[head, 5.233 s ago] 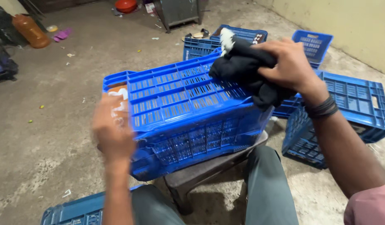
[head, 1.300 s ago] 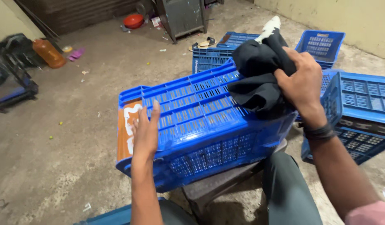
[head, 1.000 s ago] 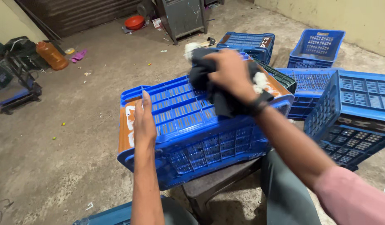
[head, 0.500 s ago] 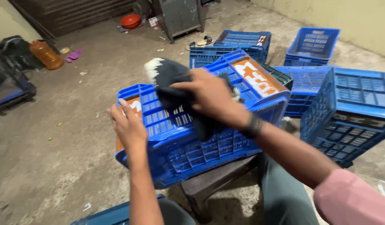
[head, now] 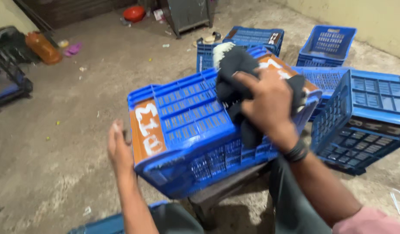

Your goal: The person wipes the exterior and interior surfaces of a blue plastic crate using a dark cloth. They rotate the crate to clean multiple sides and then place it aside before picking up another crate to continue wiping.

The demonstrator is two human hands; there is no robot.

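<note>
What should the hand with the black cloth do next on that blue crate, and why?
Probably sweep the black cloth toward the near orange-painted end of the upturned blue crate. The right hand presses it at the far end, while the left hand hovers just off the crate's corner, so steadying it first seems wise.

Your hands are bare, with no gloves or rings to be seen. On your right hand (head: 269, 102) side, a stack of thin dark bands (head: 296, 152) circles the wrist, and a pink sleeve (head: 369, 222) covers the upper arm. Your left hand (head: 118, 149) and forearm carry nothing. Your legs are in dark grey-green trousers (head: 291, 203).
</note>
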